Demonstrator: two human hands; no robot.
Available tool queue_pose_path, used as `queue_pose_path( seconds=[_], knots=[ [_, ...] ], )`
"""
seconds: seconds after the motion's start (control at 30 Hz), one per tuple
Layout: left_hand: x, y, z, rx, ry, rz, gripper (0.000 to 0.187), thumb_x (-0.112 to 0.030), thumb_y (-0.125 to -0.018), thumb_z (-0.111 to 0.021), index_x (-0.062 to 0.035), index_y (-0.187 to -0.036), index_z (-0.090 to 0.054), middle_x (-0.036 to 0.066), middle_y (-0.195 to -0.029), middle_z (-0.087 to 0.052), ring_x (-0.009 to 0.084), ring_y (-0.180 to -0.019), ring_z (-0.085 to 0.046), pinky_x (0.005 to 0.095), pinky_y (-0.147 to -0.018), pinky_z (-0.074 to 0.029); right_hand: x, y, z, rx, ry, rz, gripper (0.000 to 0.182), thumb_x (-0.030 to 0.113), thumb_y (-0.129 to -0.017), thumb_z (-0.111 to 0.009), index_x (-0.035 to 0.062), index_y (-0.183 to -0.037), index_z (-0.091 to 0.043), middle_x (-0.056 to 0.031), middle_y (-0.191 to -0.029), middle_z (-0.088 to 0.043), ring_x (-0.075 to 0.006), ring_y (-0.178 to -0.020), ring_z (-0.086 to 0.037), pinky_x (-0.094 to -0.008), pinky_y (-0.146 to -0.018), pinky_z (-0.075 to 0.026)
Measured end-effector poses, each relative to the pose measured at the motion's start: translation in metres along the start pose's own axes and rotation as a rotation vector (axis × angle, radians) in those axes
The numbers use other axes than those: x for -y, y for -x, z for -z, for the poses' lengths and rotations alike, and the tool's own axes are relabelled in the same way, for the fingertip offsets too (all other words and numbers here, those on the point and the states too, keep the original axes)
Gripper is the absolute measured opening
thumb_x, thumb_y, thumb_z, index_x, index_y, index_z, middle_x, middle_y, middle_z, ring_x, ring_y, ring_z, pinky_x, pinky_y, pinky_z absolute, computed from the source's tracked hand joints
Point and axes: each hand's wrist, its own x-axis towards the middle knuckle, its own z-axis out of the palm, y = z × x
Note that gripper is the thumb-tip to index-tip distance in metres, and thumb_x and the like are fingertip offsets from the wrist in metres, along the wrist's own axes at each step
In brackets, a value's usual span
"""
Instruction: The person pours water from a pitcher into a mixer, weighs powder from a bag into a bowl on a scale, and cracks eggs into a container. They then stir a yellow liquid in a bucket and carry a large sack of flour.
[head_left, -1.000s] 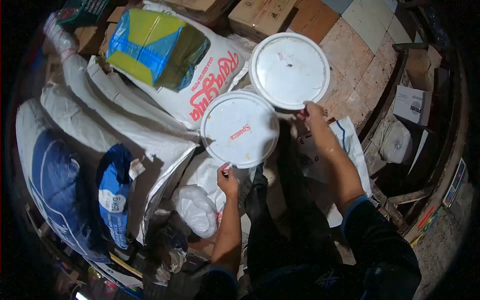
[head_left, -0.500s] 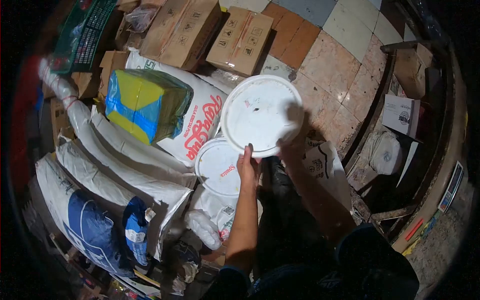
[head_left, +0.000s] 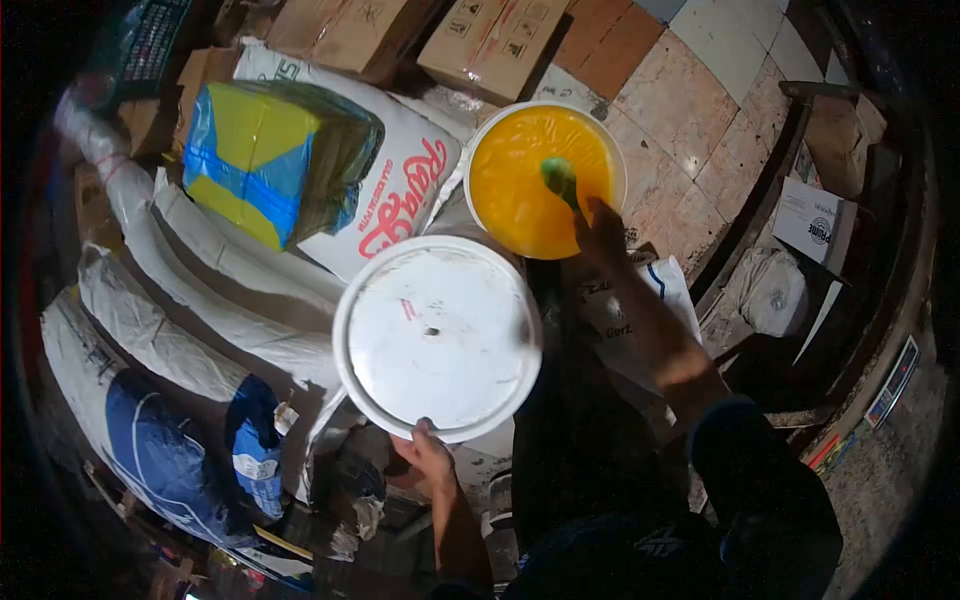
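Note:
My left hand (head_left: pixel 428 455) grips the near rim of a round white lid (head_left: pixel 435 335), thumb on top. The lid is tilted in front of me, left of an uncovered bucket (head_left: pixel 474 205). Yellow-orange, smooth-looking contents (head_left: pixel 510 165) fill this bucket close to its rim. Over its near right side, my right hand (head_left: pixel 600 235) is closed around the handle of a green scoop (head_left: pixel 558 177). The scoop's rounded head lies at the surface of the contents; how deep it reaches cannot be told.
White sugar sack (head_left: pixel 400 190) and yellow-blue wrapped box (head_left: pixel 260 165) lie at left. Several stacked sacks (head_left: pixel 180 440) stand nearer. Cardboard boxes (head_left: pixel 490 40) are at the back. Tiled floor (head_left: pixel 660 120) stretches right, beside a dark-edged shelf holding a white box (head_left: pixel 812 225).
The white lid has come off the bucket and moved left and toward me in my left hand. Yellow contents now show. My right hand has left the lid and holds the green scoop.

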Motion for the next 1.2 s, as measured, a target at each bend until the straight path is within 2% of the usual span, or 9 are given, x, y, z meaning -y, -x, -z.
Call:
queue_pose_path(
  seconds=[0.1, 0.17, 0.2, 0.3, 0.37, 0.5, 0.6, 0.83, 1.2],
  knots=[
    [0.018, 0.028, 0.006, 0.031, -0.035, 0.085, 0.037, 0.002, -0.081, -0.04, 0.0046, -0.118, -0.04, 0.006, -0.096, -0.049, 0.0117, -0.076, -0.044, 0.0266, -0.068, -0.038, 0.017, -0.04, -0.016, 0.342, 0.021, -0.403, 0.033, 0.027, -0.084, -0.055, -0.0045, -0.091, -0.059, -0.0215, -0.083, -0.063, -0.0378, -0.084, -0.061, -0.0424, -0.075, -0.048],
    [0.032, 0.041, 0.002, -0.048, 0.082, 0.145, 0.041, 0.003, -0.08, -0.042, 0.0038, -0.121, -0.039, 0.006, -0.099, -0.05, 0.0113, -0.078, -0.044, 0.0252, -0.071, -0.038, 0.012, -0.049, -0.027, 0.502, -0.519, -0.838, 0.034, 0.029, -0.085, -0.055, -0.0041, -0.09, -0.06, -0.0216, -0.076, -0.063, -0.0384, -0.074, -0.062, -0.0441, -0.067, -0.049],
    [0.04, 0.047, 0.007, -0.043, 0.048, 0.139, 0.044, 0.003, -0.078, -0.043, 0.0036, -0.122, -0.04, 0.006, -0.1, -0.05, 0.0111, -0.077, -0.044, 0.025, -0.071, -0.038, 0.005, -0.049, -0.024, 0.505, -0.494, -0.833, 0.034, 0.029, -0.085, -0.055, -0.0041, -0.09, -0.06, -0.0216, -0.076, -0.063, -0.0384, -0.074, -0.062, -0.0441, -0.067, -0.049],
    [0.059, 0.057, 0.018, -0.025, 0.11, 0.201, 0.045, 0.004, -0.076, -0.043, 0.0033, -0.122, -0.04, 0.006, -0.1, -0.051, 0.0112, -0.078, -0.044, 0.0247, -0.071, -0.039, 0.017, -0.048, 0.007, 0.638, -0.245, -0.653, 0.028, 0.024, -0.088, -0.05, -0.0029, -0.084, -0.059, -0.0226, -0.072, -0.061, -0.0383, -0.07, -0.061, -0.046, -0.064, -0.049],
    [0.066, 0.059, 0.024, -0.048, 0.149, 0.216, 0.044, 0.005, -0.076, -0.044, 0.0046, -0.12, -0.04, 0.007, -0.101, -0.051, 0.0127, -0.081, -0.046, 0.0252, -0.073, -0.04, -0.003, -0.045, 0.012, 0.361, 0.3, 0.199, 0.019, 0.014, -0.084, -0.049, -0.0023, -0.081, -0.058, -0.0241, -0.074, -0.061, -0.0372, -0.068, -0.062, -0.0465, -0.062, -0.049],
    [0.088, 0.061, 0.039, -0.08, 0.231, 0.236, 0.043, 0.006, -0.075, -0.046, 0.0071, -0.118, -0.04, 0.01, -0.104, -0.052, 0.0159, -0.089, -0.05, 0.0263, -0.078, -0.041, -0.003, -0.037, 0.022, 0.567, 0.597, 0.36, 0.016, 0.008, -0.079, -0.049, -0.0003, -0.093, -0.05, -0.0235, -0.079, -0.062, -0.0372, -0.072, -0.062, -0.0468, -0.065, -0.051],
    [0.102, 0.058, 0.046, -0.055, 0.188, 0.152, 0.043, 0.006, -0.074, -0.039, 0.0029, -0.117, -0.042, 0.006, -0.094, -0.049, 0.0096, -0.069, -0.041, 0.0231, -0.061, -0.038, -0.007, -0.039, 0.007, 0.489, 0.661, 0.573, 0.016, 0.007, -0.079, -0.047, 0.0006, -0.093, -0.047, -0.0228, -0.079, -0.062, -0.0368, -0.072, -0.063, -0.0451, -0.064, -0.051],
    [0.103, 0.06, 0.065, -0.168, 0.218, 0.203, 0.043, 0.008, -0.072, -0.044, 0.0077, -0.115, -0.041, 0.01, -0.099, -0.052, 0.0149, -0.083, -0.05, 0.0248, -0.076, -0.041, -0.014, -0.042, -0.03, 0.622, 0.756, 0.53, 0.015, 0.011, -0.081, -0.044, 0.0003, -0.091, -0.049, -0.0214, -0.077, -0.063, -0.0353, -0.072, -0.064, -0.0431, -0.063, -0.052],
    [0.089, 0.058, 0.054, -0.167, 0.158, 0.201, 0.038, 0.006, -0.071, -0.044, 0.0068, -0.109, -0.043, 0.008, -0.092, -0.051, 0.0121, -0.072, -0.048, 0.0244, -0.065, -0.042, -0.018, -0.055, -0.043, 0.903, 0.768, 0.573, 0.031, 0.025, -0.084, -0.045, -0.0029, -0.095, -0.055, -0.0225, -0.079, -0.063, -0.0376, -0.075, -0.063, -0.0461, -0.07, -0.05]
  ],
)
